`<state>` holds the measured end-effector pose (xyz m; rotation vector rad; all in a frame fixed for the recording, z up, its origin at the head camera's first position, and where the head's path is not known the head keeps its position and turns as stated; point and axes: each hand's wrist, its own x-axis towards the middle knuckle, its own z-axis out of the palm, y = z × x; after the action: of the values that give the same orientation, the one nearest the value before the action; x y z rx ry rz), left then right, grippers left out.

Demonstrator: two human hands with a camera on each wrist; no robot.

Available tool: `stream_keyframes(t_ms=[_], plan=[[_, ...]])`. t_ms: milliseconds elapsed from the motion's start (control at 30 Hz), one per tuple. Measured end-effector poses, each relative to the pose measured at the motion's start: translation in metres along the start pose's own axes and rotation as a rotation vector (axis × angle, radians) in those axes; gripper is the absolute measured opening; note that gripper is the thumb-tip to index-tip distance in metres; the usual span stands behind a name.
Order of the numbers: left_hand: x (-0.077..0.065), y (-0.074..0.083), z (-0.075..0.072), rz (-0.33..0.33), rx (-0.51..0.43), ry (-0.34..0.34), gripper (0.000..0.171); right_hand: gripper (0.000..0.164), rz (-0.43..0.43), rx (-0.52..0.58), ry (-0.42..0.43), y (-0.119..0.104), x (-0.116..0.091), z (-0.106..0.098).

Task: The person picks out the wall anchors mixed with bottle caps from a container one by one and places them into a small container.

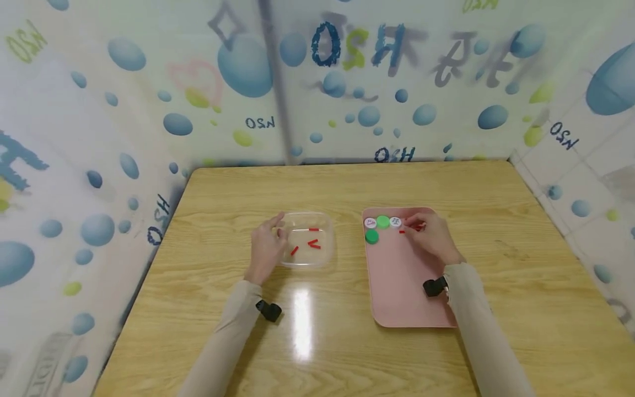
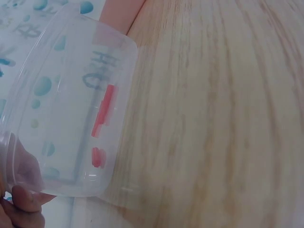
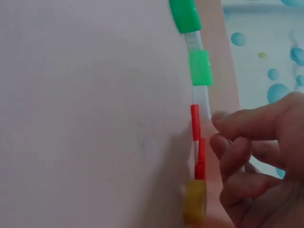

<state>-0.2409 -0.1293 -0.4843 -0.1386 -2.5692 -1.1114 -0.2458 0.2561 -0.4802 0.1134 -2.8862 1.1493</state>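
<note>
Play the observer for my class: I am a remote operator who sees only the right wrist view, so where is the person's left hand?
Observer: The head view shows the left hand at the left side of a clear container.
Operator: My view has no container in it. What lies inside?
Observer: Four short red pieces lie in it.
Operator: I see the two white caps only from the side. Are their tops plain?
Observer: No, seen from above, both tops carry markings, though they are too small for me to read.
</note>
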Motion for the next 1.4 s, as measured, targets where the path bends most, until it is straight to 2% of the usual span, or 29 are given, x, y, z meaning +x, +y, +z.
stream_keyframes(t_ms=[167, 500, 800, 1067, 1400], plan=[[0.003, -0.001, -0.001, 0.037, 0.005, 0.034, 0.043, 0.016, -0.012, -0.033, 0.004, -0.002, 0.003, 0.004], [-0.003, -0.004, 0.005, 0.08, 0.013, 0.073, 0.043, 0.007, -0.022, -0.095, -0.007, 0.004, -0.004, 0.007], [-0.003, -0.005, 0.005, 0.05, 0.005, 0.057, 0.043, 0.009, -0.03, -0.109, -0.023, 0.0, -0.006, 0.006], [-0.002, -0.005, -0.001, 0.054, 0.011, 0.068, 0.043, 0.008, -0.081, -0.101, 0.039, -0.013, -0.003, -0.002], [-0.003, -0.006, 0.001, 0.055, 0.033, 0.057, 0.045, 0.018, -0.051, -0.037, 0.032, -0.035, -0.008, -0.014]])
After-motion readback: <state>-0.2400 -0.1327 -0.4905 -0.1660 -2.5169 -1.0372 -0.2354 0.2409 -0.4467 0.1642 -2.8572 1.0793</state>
